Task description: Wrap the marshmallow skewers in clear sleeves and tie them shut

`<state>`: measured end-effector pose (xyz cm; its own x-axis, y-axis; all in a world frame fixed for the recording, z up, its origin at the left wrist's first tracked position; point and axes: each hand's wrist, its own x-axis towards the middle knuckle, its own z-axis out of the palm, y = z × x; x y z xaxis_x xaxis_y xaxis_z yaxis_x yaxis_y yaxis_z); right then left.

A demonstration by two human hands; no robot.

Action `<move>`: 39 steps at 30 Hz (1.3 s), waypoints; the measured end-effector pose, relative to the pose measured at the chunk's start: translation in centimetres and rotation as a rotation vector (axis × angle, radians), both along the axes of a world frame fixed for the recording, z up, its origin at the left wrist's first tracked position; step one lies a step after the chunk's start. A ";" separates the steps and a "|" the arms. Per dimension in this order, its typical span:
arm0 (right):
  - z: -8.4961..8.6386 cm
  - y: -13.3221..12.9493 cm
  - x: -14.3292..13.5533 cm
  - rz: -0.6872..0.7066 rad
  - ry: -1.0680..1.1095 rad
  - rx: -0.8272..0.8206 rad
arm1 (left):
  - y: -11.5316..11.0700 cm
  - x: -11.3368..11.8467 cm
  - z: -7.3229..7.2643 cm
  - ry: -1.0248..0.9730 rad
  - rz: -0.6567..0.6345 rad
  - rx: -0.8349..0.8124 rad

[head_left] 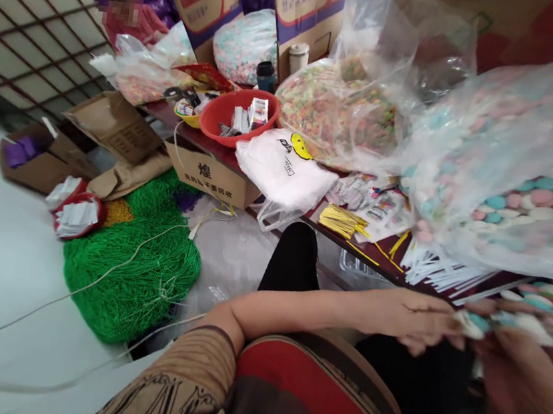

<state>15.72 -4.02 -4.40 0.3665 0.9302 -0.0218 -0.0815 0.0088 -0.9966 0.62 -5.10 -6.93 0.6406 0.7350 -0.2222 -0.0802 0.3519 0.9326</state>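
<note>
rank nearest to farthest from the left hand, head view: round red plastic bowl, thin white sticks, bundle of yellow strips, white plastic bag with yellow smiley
1. Thin white sticks: table edge, just beyond the left hand.
2. Bundle of yellow strips: left of the sticks.
3. White plastic bag with yellow smiley: farther left.
4. Round red plastic bowl: beyond the bag.

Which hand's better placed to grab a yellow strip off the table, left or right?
Probably your left hand; it's nearer the yellow strips. Your right hand is farther off, though both are at the pastel pieces.
</note>
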 end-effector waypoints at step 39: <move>-5.1 7.9 -8.0 0.729 -1.677 -0.076 | 4.1 -7.3 -3.0 -0.153 1.013 -0.105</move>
<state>7.71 3.84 -9.51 -0.3869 0.9106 -0.1454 0.9212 0.3886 -0.0179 -6.71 -0.98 -9.94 -0.2424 0.9275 -0.2847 -0.5001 0.1320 0.8558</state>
